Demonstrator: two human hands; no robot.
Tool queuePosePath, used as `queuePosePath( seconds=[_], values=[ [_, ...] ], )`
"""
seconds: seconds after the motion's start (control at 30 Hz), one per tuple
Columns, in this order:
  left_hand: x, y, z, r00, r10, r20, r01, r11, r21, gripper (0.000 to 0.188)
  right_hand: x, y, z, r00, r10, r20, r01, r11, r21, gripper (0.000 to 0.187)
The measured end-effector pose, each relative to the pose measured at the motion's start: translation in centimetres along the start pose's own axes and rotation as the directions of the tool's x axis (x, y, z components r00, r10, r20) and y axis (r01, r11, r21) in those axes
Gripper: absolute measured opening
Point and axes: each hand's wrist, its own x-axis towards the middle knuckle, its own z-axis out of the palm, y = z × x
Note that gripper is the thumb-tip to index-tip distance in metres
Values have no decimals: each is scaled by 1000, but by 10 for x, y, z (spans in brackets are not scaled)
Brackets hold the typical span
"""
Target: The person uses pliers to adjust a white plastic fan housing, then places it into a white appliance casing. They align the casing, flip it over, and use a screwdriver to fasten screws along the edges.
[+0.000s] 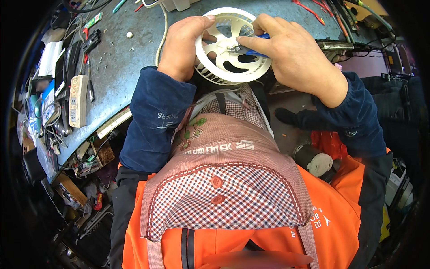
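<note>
A cream-white plastic fan wheel [210,67], with a slatted side and a spoked face, is tilted up at the bench's front edge. My left hand [182,45] is wrapped round its left rim, the thumb on top and some fingers showing through the openings. In my right hand [293,51] are blue-handled pliers [260,53], gripped with the index finger stretched along them. Their metal jaws [234,48] are at the wheel's hub; whether they bite on anything there is too small to tell.
On the blue bench [130,58] at left lie a power strip [78,101], a phone [60,71], a screwdriver [90,85] and cables. A white cable [162,38] runs beside my left hand. Red-handled pliers [311,12] lie at the far right. A dark cylinder [313,159] stands below on the floor.
</note>
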Motion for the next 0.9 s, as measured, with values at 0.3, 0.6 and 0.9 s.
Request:
queuePosePath(
  seconds=[0.3, 0.6, 0.9],
  values=[
    [1, -1, -2, 1000, 12, 16, -12, 1000, -18, 42, -3, -9, -4, 997, 82, 12, -83, 995, 61, 52],
    [-3, 1, 2, 1000, 10, -15, -10, 1000, -3, 44, -10, -36, -6, 958, 280, 61, -285, 952, 111, 57],
    [-5, 2, 3, 999, 35, -15, -35, 999, 10, 44, -10, -47, -10, 911, 382, 153, -402, 906, 134, 60]
  ],
)
